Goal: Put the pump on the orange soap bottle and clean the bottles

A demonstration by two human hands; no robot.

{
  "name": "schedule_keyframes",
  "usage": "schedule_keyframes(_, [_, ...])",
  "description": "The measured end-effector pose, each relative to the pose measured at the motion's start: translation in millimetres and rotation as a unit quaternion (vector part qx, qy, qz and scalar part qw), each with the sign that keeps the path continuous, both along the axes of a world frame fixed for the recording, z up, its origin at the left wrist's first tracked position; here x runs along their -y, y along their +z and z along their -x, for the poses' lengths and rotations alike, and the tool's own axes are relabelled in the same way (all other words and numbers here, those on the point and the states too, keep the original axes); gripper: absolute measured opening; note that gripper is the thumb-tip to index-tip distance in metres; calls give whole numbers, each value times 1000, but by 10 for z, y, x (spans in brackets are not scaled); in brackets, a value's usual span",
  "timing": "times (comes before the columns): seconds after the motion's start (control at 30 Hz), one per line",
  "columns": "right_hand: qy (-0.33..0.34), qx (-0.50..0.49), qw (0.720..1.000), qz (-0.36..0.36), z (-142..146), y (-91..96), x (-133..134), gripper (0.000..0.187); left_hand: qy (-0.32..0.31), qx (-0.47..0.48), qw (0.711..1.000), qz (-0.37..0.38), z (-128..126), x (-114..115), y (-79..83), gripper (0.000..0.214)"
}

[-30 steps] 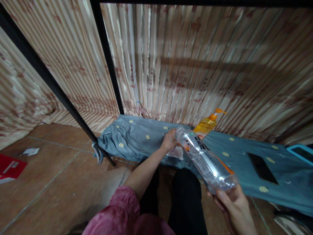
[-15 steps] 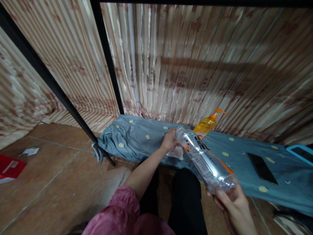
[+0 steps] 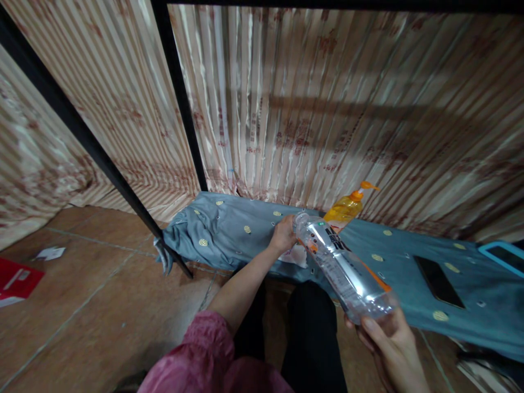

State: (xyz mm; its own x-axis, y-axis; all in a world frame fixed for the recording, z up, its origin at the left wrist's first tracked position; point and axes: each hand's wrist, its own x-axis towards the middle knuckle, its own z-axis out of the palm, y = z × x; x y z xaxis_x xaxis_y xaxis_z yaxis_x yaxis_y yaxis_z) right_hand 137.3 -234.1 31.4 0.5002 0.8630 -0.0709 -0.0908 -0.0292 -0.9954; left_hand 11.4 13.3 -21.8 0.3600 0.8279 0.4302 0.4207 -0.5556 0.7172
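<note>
A large clear plastic bottle [image 3: 341,262] with a silver and orange label lies tilted between my two hands, its neck up and to the left. My left hand [image 3: 284,236] is closed around the neck end. At the lower right, my right hand [image 3: 387,338] grips the bottle's base, thumb on the near side. Just behind the bottle stands a yellow pump bottle [image 3: 346,210] with an orange pump top. A pale, crumpled piece [image 3: 293,255] of what looks like paper or tissue lies beneath my left hand, partly covered.
The low shelf wears a blue-grey cloth [image 3: 229,229] with yellow pineapple prints. On its right lie a dark phone [image 3: 439,281] and a light-blue framed device [image 3: 503,256]. Black metal poles [image 3: 82,136] rise at left, before striped curtains [image 3: 286,82]. A red packet [image 3: 18,278] sits on the tiled floor.
</note>
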Motion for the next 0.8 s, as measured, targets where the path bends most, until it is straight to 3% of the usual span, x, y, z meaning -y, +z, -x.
schedule_keyframes(0.8, [4, -12, 1000, 4, -12, -14, 3, 58, 11, -11, 1000, -4, -16, -37, -66, 33])
